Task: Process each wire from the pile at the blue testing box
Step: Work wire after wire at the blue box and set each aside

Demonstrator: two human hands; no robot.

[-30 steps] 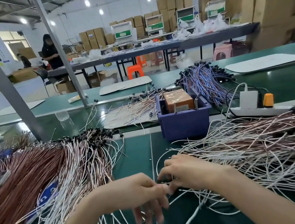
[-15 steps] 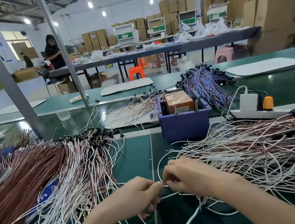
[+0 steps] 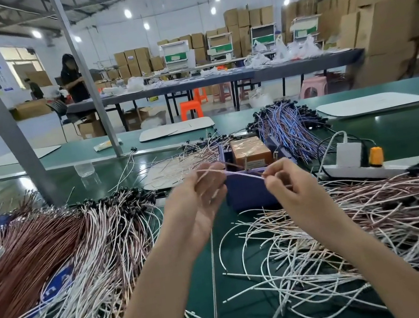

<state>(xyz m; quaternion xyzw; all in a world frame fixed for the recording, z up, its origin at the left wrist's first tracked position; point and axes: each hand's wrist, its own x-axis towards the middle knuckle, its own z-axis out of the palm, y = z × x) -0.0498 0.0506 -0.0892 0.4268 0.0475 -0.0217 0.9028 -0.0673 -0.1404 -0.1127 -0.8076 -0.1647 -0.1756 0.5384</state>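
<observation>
wire [image 3: 243,174] pinched between left hand [image 3: 197,206], right hand [image 3: 291,194], before blue box [image 3: 246,194].

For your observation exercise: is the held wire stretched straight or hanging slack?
Stretched straight: the wire runs in one line between the left hand and right hand.

The wire [image 3: 242,175] held between the left hand [image 3: 199,202] and the right hand [image 3: 290,195] is blurred and its ends can't be made out. Both hands cover part of the blue testing box [image 3: 248,195] at twelve o'clock. The brown-and-white pile [image 3: 52,256] at nine o'clock runs off the left edge, the tangled pile [image 3: 380,212] at three o'clock runs off the right, and the label [image 3: 256,164] on the box's orange block [image 3: 250,150] is too small to read.
</observation>
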